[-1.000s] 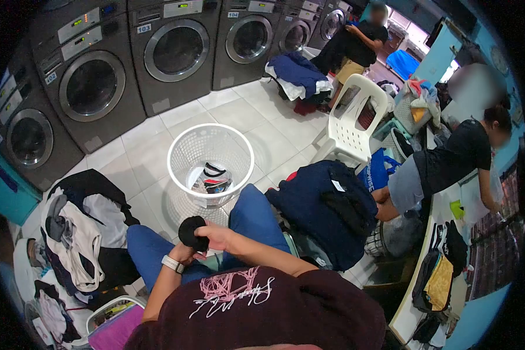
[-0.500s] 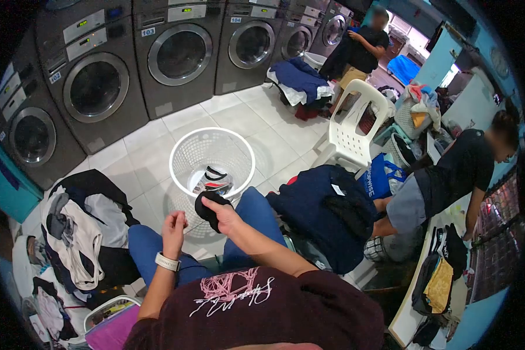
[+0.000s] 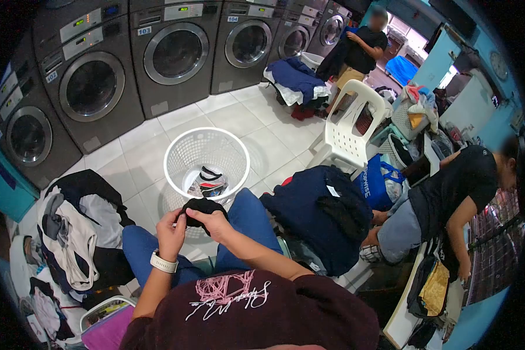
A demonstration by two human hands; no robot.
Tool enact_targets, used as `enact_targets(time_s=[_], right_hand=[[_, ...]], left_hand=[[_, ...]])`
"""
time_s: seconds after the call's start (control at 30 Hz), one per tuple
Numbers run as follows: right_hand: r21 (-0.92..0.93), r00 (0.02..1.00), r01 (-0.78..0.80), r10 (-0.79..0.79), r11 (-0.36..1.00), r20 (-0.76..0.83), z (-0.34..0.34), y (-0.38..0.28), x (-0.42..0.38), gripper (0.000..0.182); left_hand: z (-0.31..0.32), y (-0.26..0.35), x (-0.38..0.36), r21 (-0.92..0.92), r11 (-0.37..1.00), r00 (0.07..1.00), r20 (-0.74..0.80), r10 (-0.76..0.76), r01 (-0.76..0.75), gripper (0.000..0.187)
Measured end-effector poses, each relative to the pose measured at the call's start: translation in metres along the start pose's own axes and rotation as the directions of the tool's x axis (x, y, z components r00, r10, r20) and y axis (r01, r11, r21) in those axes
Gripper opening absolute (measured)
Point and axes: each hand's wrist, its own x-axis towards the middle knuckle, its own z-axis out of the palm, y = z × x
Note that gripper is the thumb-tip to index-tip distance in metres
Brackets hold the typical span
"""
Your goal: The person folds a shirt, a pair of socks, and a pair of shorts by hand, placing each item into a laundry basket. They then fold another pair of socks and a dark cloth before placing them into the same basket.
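Note:
A small black garment [image 3: 205,206], bunched up so its kind does not show, is held above my knees. My right hand [image 3: 216,224] grips its near right side, fingers closed. On the left edge of the cloth, my left hand [image 3: 171,232] pinches with thumb and fingertips; a pale watch sits on that wrist. Just beyond my hands stands a white perforated laundry basket [image 3: 246,160]. A few folded pieces of clothing [image 3: 207,182] in black, white, grey and red lie at its bottom.
Heaped clothes [image 3: 79,230] lie to my left, a dark navy pile [image 3: 318,219] to my right. Beyond stand a white plastic chair [image 3: 347,137] and a row of washing machines [image 3: 177,53]. One person [image 3: 455,186] bends over a clothes-covered table at right; another [image 3: 364,46] stands behind.
My left hand has moved right and forward and now grips the black garment along with my right hand. The person at the right has bent lower over the table.

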Motion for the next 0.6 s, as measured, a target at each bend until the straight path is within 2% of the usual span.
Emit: enact_targets(time_s=[0.07,0.17,0.23,0.37,0.43,0.47,0.5,0.57,0.6], right_hand=[[0.009,1.0,-0.002,0.002,1.0,-0.013,-0.002,0.003,0.0,0.02],[0.043,1.0,0.01,-0.011,0.999,0.011,-0.004,0.001,-0.002,0.02],[0.032,0.999,-0.035,0.036,0.999,-0.027,-0.003,-0.008,-0.007,0.02],[0.036,0.999,0.047,-0.048,0.998,0.022,-0.01,0.001,-0.002,0.022],[0.073,0.997,0.013,-0.018,0.997,0.073,-0.012,0.005,-0.002,0.023],[0.108,0.997,-0.009,0.001,0.994,0.076,-0.009,0.004,-0.005,0.025],[0.104,0.998,-0.005,-0.002,0.995,0.068,-0.007,0.002,-0.006,0.025],[0.247,0.994,-0.103,0.09,0.963,0.062,-0.003,-0.002,-0.01,0.027],[0.256,0.989,-0.125,0.102,0.959,0.103,-0.004,-0.003,-0.01,0.029]], left_hand=[[0.0,0.001,-0.001,0.014,1.0,1.0,0.003,0.022,-0.022,0.018],[0.0,0.001,-0.003,-0.065,0.998,0.999,0.047,0.008,-0.005,0.02],[0.001,-0.014,-0.003,-0.344,0.931,0.991,0.088,-0.097,0.122,0.022],[0.001,-0.015,-0.003,-0.393,0.91,0.988,0.117,-0.096,0.135,0.025],[0.001,-0.018,-0.003,-0.352,0.93,0.995,0.055,-0.088,0.102,0.022],[0.0,-0.024,-0.002,-0.254,0.965,0.998,0.031,-0.054,0.06,0.023],[-0.001,-0.03,-0.001,-0.26,0.964,0.998,0.037,-0.052,0.059,0.023],[-0.001,-0.032,0.0,-0.338,0.939,0.997,0.054,-0.056,0.071,0.027],[-0.002,-0.022,-0.001,-0.433,0.889,0.987,0.106,-0.117,0.152,0.025]])
